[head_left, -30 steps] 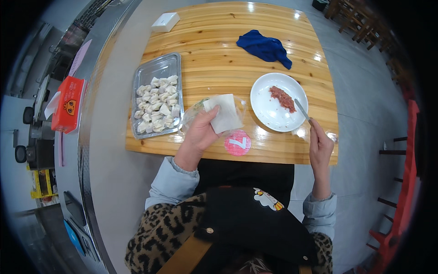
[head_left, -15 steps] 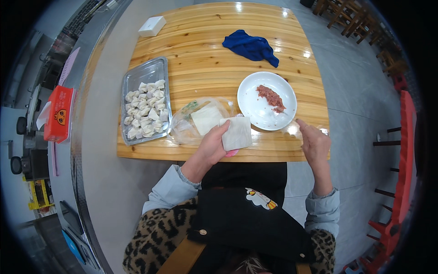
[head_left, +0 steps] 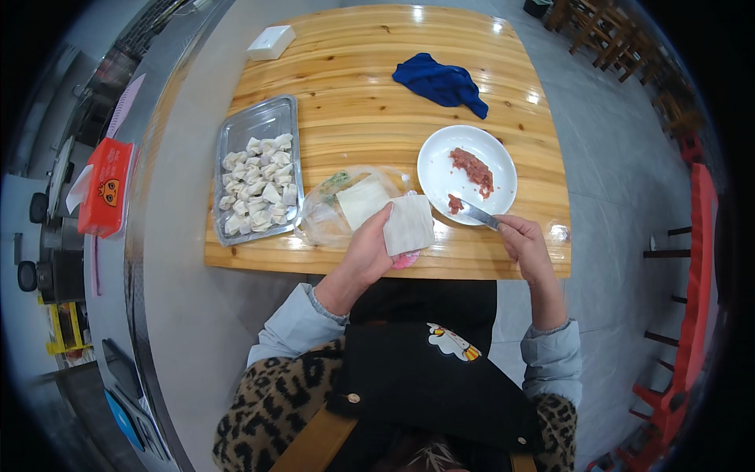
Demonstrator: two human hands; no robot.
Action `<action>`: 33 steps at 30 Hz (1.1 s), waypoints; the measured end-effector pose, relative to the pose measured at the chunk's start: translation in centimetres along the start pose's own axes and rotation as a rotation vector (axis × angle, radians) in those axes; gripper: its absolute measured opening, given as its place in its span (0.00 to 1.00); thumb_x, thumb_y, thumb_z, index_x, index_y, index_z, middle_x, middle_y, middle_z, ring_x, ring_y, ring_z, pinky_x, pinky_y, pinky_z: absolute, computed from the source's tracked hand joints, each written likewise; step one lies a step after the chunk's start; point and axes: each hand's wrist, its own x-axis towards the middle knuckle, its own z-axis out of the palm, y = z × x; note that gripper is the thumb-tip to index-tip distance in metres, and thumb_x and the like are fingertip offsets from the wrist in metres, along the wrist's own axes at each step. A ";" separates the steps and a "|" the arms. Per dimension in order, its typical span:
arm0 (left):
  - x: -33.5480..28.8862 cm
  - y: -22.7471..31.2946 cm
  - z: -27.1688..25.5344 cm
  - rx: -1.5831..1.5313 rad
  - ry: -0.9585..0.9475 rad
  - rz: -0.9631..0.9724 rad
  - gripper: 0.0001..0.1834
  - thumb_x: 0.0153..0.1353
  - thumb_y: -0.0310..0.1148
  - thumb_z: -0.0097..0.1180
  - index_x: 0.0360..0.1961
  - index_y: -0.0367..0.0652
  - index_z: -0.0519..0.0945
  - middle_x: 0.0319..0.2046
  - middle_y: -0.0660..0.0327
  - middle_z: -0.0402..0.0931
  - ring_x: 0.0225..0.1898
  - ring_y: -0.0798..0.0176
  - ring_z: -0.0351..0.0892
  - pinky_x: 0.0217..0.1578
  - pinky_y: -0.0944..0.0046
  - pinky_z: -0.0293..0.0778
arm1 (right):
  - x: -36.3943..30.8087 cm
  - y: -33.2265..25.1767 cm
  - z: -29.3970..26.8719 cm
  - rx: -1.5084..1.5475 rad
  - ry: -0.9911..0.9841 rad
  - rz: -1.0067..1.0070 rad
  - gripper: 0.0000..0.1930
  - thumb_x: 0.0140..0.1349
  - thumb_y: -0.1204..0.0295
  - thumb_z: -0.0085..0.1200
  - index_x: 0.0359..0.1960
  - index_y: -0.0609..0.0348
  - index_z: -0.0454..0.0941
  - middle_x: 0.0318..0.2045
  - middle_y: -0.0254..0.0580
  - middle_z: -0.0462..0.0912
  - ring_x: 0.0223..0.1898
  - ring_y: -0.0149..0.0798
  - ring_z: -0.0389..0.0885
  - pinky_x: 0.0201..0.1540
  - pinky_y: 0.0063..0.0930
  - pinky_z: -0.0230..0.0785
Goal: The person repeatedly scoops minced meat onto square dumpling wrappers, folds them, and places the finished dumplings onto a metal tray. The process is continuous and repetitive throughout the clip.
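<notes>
**White wrapper (head_left: 412, 226) pinched on the left, metal blade (head_left: 480, 215) gripped on the right**

The wrapper is held by the left hand (head_left: 368, 249), with the thumb closed over its left edge; the fingers beneath are hidden, and whether one sheet or several are held cannot be told. The near end of the blade is closed in by the thumb and fingers of the right hand (head_left: 525, 245).

The wrapper is judged to be light, soft and easily torn, best supported flat from below and pinched only at an edge. The blade looks stiff and smooth, and is best held at its near end.

The wrapper is located above the table's near edge, left of the plate (head_left: 437, 171). Being almost square, it shows no clear long axis; its upper edge is turned roughly across the table. The blade's long axis is slanted over the plate's near rim, its tip pointed left and away from the person, at a small meat clump (head_left: 455, 204).

Farther in the plate, the main meat portion (head_left: 473, 171) is spread. More sheets (head_left: 362, 200) are laid on a clear plastic bag (head_left: 318, 220), beside which folded dumplings (head_left: 263, 181) are held in a clear tray (head_left: 267, 119).
</notes>
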 end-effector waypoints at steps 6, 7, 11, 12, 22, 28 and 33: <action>1.4 0.4 2.0 -0.160 -0.073 0.033 0.25 0.72 0.42 0.30 0.62 0.37 0.61 0.58 0.53 0.67 0.60 0.54 0.66 0.62 0.52 0.60 | -1.4 -1.2 3.7 -0.036 -0.007 -0.175 0.13 0.64 0.73 0.50 0.48 0.61 0.79 0.16 0.26 0.70 0.14 0.23 0.61 0.17 0.19 0.52; 1.7 0.1 2.5 -0.181 -0.089 0.042 0.25 0.72 0.43 0.30 0.61 0.37 0.61 0.58 0.53 0.67 0.60 0.54 0.66 0.62 0.52 0.60 | -1.6 -1.2 4.5 -0.322 0.085 -0.437 0.13 0.63 0.74 0.50 0.48 0.59 0.79 0.16 0.29 0.71 0.14 0.26 0.63 0.17 0.21 0.54; 2.7 -1.0 3.9 -0.218 -0.039 0.047 0.25 0.72 0.44 0.29 0.60 0.37 0.63 0.58 0.53 0.67 0.60 0.54 0.65 0.62 0.52 0.60 | -2.6 -0.8 6.7 -1.183 0.336 -1.018 0.21 0.52 0.78 0.52 0.50 0.51 0.79 0.17 0.36 0.71 0.14 0.36 0.68 0.17 0.31 0.60; 2.8 -1.2 4.1 -0.225 -0.029 0.055 0.25 0.72 0.44 0.28 0.60 0.37 0.63 0.58 0.53 0.67 0.60 0.54 0.65 0.62 0.53 0.60 | -3.0 -0.6 7.1 -1.308 0.323 -1.023 0.23 0.50 0.79 0.52 0.50 0.51 0.79 0.17 0.35 0.70 0.14 0.36 0.68 0.17 0.31 0.59; 2.7 -0.6 4.2 -0.177 0.036 0.123 0.25 0.72 0.44 0.28 0.60 0.37 0.63 0.58 0.53 0.67 0.60 0.54 0.66 0.61 0.53 0.61 | -4.1 -1.8 6.5 -1.175 0.315 -1.063 0.24 0.44 0.78 0.54 0.47 0.50 0.81 0.14 0.32 0.61 0.12 0.34 0.63 0.15 0.29 0.55; 2.4 -1.1 4.6 -0.169 -0.003 0.079 0.26 0.72 0.45 0.28 0.60 0.36 0.63 0.58 0.53 0.67 0.60 0.53 0.66 0.61 0.52 0.61 | -3.2 -1.6 7.7 -1.294 0.417 -1.117 0.24 0.44 0.78 0.54 0.47 0.47 0.81 0.16 0.32 0.60 0.15 0.33 0.64 0.16 0.27 0.56; 2.3 -0.3 4.0 -0.253 0.003 0.103 0.26 0.72 0.44 0.28 0.60 0.35 0.63 0.58 0.52 0.67 0.60 0.53 0.66 0.62 0.52 0.60 | -3.6 -1.3 6.7 -1.378 0.349 -1.120 0.23 0.45 0.77 0.55 0.47 0.48 0.81 0.17 0.33 0.61 0.17 0.33 0.66 0.17 0.27 0.57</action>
